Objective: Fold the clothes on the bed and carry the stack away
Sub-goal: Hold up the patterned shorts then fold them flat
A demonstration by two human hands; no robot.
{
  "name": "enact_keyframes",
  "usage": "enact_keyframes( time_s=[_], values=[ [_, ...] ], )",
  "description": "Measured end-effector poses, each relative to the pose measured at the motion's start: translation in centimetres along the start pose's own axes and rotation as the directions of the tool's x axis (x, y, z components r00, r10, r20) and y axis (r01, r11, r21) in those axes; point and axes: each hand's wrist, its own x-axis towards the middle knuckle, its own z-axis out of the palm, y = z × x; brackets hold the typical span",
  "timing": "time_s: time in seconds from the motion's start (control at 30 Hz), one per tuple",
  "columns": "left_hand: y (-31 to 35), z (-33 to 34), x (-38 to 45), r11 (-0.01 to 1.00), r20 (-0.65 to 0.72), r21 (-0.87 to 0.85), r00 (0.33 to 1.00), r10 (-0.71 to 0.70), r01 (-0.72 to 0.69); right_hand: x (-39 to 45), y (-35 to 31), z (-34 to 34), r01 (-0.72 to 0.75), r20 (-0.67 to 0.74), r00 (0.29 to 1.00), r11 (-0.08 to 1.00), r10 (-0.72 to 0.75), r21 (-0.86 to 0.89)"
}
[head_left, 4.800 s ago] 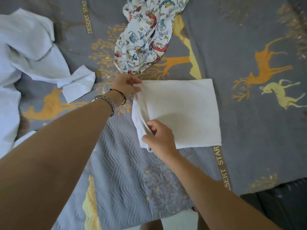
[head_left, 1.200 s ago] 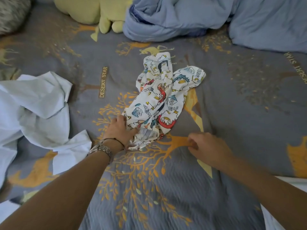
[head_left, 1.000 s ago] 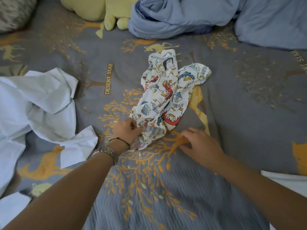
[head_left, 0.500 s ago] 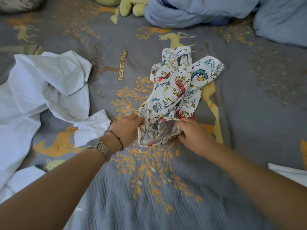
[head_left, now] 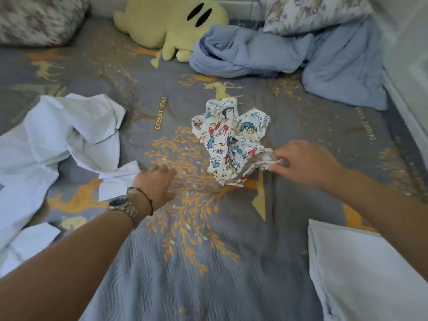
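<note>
On a grey bed [head_left: 208, 262] quilt lettered "DESERT STAR" [head_left: 160, 113], the right hand [head_left: 303, 164] pinches a cartoon-print garment [head_left: 228, 144] mid-bed; the left hand [head_left: 155, 183] hovers, fingers relaxed, beside crumpled white clothes [head_left: 58, 135].

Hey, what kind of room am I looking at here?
Most likely a bedroom, seen from over a bed. A grey quilted bedspread with deer and tree prints covers the surface, floral pillows lie at the far end, and a yellow plush toy sits beside a crumpled blue blanket.
</note>
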Motion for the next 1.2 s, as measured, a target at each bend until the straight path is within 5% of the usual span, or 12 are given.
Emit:
enact_keyframes(
  time_s=[0.17, 0.33, 0.47, 0.57, 0.7, 1.2],
  values=[
    [7.6, -0.9, -0.4, 0.957, -0.189, -0.260, 0.979, 0.077, -0.125, -3.2, 0.2, -4.9, -0.015, -0.166, 0.986, 1.000, 0.018, 0.024],
    [15.3, -1.7, -1.5, 0.830, -0.258, -0.546, 0.965, -0.038, -0.113, -6.2, 0.4, -9.1, 0.028, -0.318, 0.948, 0.997, -0.003, 0.073],
    [18.4, -2.4, -1.7, 0.812, -0.332, -0.583, 0.922, -0.200, -0.034, -9.1, 1.1, -12.0, 0.083, -0.335, 0.941, 0.992, -0.046, 0.096],
    [18.6, -3.3, -2.0, 0.842, -0.410, -0.529, 0.900, -0.147, -0.103, -11.5, 1.9, -13.9, 0.077, -0.343, 0.939, 0.988, -0.027, 0.134],
    [16.9, -6.3, -3.0, 0.694, -0.403, -0.683, 0.910, -0.098, -0.228, -14.4, 3.5, -15.9, -0.018, -0.323, 0.943, 0.980, 0.082, 0.197],
    [6.3, -32.3, -15.5, 0.863, -0.695, -0.246, 0.701, 0.160, -0.441, -18.9, 1.0, -31.9, 0.002, -0.446, 0.890, 0.979, 0.092, 0.206]
  ],
)
